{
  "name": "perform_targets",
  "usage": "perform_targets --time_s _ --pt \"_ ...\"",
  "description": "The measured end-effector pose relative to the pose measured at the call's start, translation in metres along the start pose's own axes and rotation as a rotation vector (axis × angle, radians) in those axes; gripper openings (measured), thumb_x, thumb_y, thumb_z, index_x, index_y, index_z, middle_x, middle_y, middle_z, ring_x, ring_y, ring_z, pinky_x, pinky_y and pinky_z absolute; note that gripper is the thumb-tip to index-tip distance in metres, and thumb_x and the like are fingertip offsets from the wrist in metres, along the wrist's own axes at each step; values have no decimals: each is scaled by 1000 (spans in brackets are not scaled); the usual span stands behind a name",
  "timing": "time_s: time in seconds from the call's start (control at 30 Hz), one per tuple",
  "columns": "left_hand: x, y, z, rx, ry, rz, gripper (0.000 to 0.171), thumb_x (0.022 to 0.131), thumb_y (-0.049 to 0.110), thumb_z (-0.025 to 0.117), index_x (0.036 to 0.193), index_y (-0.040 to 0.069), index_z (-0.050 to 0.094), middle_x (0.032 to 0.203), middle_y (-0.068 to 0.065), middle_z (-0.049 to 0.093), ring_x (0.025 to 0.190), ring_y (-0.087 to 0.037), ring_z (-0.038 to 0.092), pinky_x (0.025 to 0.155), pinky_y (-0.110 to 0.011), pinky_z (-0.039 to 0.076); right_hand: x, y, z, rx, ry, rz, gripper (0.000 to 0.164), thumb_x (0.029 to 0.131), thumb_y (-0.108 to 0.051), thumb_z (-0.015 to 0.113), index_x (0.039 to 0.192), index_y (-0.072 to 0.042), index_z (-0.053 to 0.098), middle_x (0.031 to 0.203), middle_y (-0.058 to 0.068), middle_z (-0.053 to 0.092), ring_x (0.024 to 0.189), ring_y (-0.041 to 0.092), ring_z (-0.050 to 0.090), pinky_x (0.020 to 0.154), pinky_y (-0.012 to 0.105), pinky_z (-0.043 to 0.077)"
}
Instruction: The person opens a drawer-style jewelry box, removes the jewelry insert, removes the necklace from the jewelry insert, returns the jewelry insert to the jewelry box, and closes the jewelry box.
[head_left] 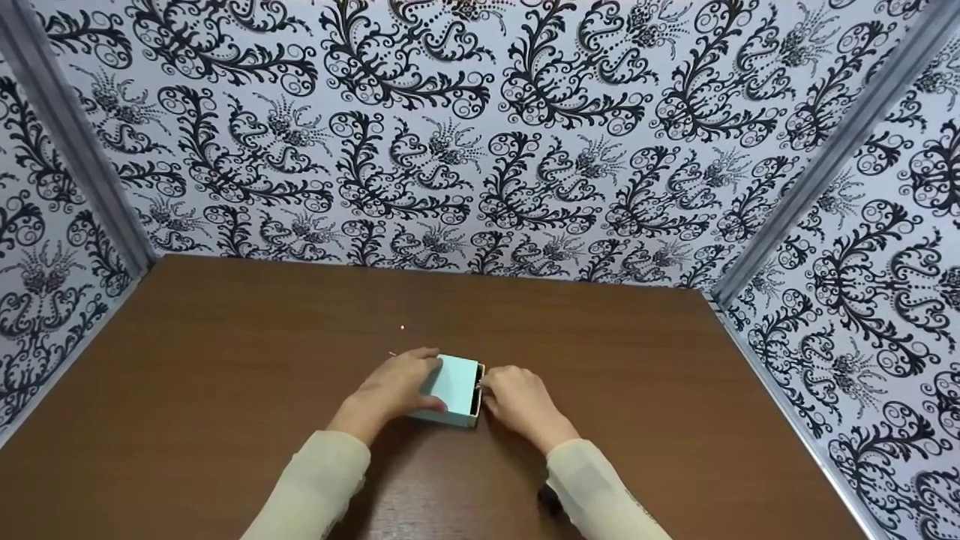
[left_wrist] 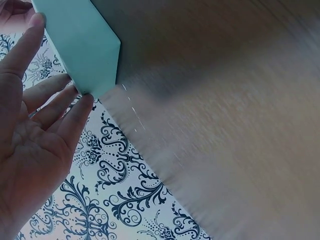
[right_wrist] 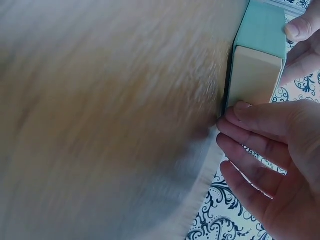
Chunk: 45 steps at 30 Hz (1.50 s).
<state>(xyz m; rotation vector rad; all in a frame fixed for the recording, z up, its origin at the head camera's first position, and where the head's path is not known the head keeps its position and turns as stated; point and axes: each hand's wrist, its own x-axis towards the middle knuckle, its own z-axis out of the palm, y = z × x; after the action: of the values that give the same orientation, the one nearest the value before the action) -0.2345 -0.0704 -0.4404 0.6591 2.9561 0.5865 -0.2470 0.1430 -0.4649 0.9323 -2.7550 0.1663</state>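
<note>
A mint-green drawer box (head_left: 456, 380) lies on the brown table, its cream-edged inner drawer (right_wrist: 254, 75) slid slightly out on the right. A narrow dark gap shows between sleeve and drawer front in the head view. My left hand (head_left: 395, 386) holds the box from the left, thumb on its near side and fingers toward the far side. With thumb and forefinger, my right hand (head_left: 520, 397) pinches the drawer's front; its other fingers are loosely bent in the right wrist view. Most of the drawer's inside is hidden.
A tiny white speck (head_left: 402, 327) lies on the table (head_left: 247, 360) beyond the box, with a thin pale sliver (head_left: 392, 353) near the left fingers. Something dark (head_left: 550, 499) is partly hidden by the right sleeve. Patterned walls (head_left: 480, 150) stand behind and at both sides.
</note>
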Motion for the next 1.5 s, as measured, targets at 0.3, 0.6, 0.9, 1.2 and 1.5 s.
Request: perform_targets --time_s 0.3,0.6,0.9,1.2,1.5 --pt "1 1 0 15 -1 9 70 73 39 79 127 1 57 141 -14 47 129 -33 44 105 -52 37 -5 6 0 -4 29 -15 20 74 -5 68 59 -16 60 62 -4 58 56 15 54 49 33 46" --pt "0 1 -2 14 -6 4 70 73 39 78 127 1 56 141 -14 46 130 -33 43 105 -55 35 -12 13 -3 -14 22 15 21 73 -6 68 58 -17 57 61 -5 57 56 17 56 49 35 47" --pt "0 1 -1 6 3 4 69 74 38 79 127 1 56 141 -15 47 130 -33 44 106 -52 36 -18 17 -7 -12 47 6 21 71 -5 69 58 -15 56 60 -6 54 54 14 49 48 33 43" --pt "-1 1 2 19 7 7 67 75 38 77 127 0 57 141 -15 47 129 -33 44 105 -52 37 -23 20 -8 1 49 8 23 70 -5 69 58 -17 54 59 -8 52 54 12 49 49 30 42" --pt "-1 1 2 11 0 -11 68 75 37 78 128 1 56 142 -14 46 131 -33 42 107 -50 36 -25 23 -9 24 46 19 25 70 -4 66 57 -19 52 59 -9 50 54 9 43 49 28 40"
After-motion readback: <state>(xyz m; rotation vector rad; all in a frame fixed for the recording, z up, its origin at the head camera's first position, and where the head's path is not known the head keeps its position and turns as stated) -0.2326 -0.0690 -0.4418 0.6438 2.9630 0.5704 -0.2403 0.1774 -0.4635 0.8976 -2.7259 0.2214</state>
